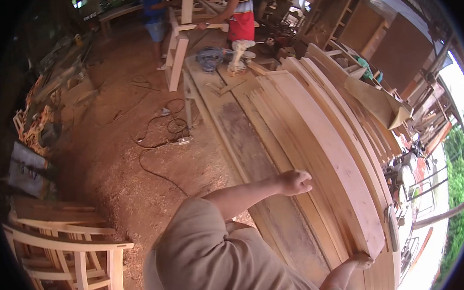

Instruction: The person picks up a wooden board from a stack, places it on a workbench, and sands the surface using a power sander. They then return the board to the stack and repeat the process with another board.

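Observation:
A long, pale wooden board (324, 145) lies on top of other boards on the workbench. My right hand (361, 260) is at its near end, with the fingers closed around the end edge. Farther up, my left hand (295, 182) is curled into a fist over the boards, left of the pale board. Whatever that fist may hold is hidden. More long boards (289, 126) lie side by side beneath and to the left of the pale one. The dusty workbench top (247, 133) shows along their left side.
A cordless power tool (236, 58) and a blue tool (210, 58) stand at the bench's far end. Two people work at a wooden frame (177, 58) beyond. A cable (163, 175) crosses the shavings-covered floor. Wooden chair frames (80, 258) stand lower left; a motorcycle (409, 172) is at right.

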Demonstrator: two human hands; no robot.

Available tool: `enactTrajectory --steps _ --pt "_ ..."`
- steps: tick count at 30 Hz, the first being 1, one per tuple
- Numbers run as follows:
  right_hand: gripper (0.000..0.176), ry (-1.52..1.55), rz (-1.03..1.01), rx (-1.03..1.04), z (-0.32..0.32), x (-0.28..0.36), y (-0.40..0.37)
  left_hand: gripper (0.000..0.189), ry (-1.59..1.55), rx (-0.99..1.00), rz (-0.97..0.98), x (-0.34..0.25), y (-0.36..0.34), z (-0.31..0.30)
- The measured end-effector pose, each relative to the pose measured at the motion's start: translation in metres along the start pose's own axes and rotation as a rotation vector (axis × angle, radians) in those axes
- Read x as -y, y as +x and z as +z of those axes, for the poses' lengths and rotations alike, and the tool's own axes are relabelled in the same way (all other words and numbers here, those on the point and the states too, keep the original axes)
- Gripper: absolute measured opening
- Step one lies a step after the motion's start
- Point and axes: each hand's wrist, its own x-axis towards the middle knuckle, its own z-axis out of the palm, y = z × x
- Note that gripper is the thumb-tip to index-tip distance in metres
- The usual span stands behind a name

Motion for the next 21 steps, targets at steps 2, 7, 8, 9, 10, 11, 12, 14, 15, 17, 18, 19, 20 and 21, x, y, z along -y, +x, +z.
enactTrajectory --steps 2,7,8,9,10,11,12,14,15,17,18,19,20,21 --pt "0.065 -0.116 -0.007 -0.037 0.009 -0.014 0.017 0.032 0.161 -0.396 0.118 0.056 -0.098 0.015" --pt "0.056 -0.597 -0.245 0.114 0.007 -0.012 0.009 0.029 0.186 -0.197 -1.165 0.095 -0.424 -0.01" --pt "0.054 -0.585 -0.295 0.097 0.002 -0.015 0.004 0.031 0.318 0.001 -1.358 0.077 -0.488 -0.02" --pt "0.053 -0.556 -0.335 0.08 -0.005 -0.017 0.001 0.035 0.194 -0.028 -1.542 0.063 -0.548 -0.021" --pt "0.051 -0.527 -0.36 0.064 -0.014 -0.02 -0.003 0.036 0.324 -0.125 -1.601 0.067 -0.624 -0.001" --pt "0.049 -0.487 -0.379 0.052 -0.023 -0.023 -0.012 0.037 0.285 -0.288 -1.756 0.047 -0.678 0.011" --pt "0.048 -0.436 -0.405 0.044 -0.031 -0.025 -0.023 0.036 0.225 -0.543 -1.854 0.028 -0.729 0.031" --pt "0.046 -0.382 -0.434 0.054 -0.046 -0.036 -0.053 0.034 0.016 -0.745 -2.144 0.034 -0.834 0.078" --pt "0.04 -0.32 -0.478 0.146 -0.052 -0.046 -0.074 0.033 -0.109 -0.712 -2.156 0.012 -0.857 0.09" --pt "0.031 -0.19 -0.564 0.329 -0.063 -0.08 -0.133 0.033 0.056 -0.551 -2.174 0.026 -0.905 0.136" --pt "0.031 -0.195 -0.574 0.334 -0.089 -0.082 -0.185 0.035 -0.074 -0.603 -2.237 0.026 -0.906 0.143" --pt "0.027 -0.107 -0.646 0.683 -0.121 -0.073 -0.238 0.037 -0.096 -0.545 -2.157 0.03 -0.896 0.141" --pt "0.029 -0.046 -0.514 0.89 -0.161 -0.054 -0.294 0.039 -0.111 -0.49 -2.074 0.035 -0.879 0.132" --pt "0.032 0.102 -0.316 1.145 -0.171 -0.076 -0.325 0.045 -0.022 -0.536 -1.964 0.035 -0.859 0.118"
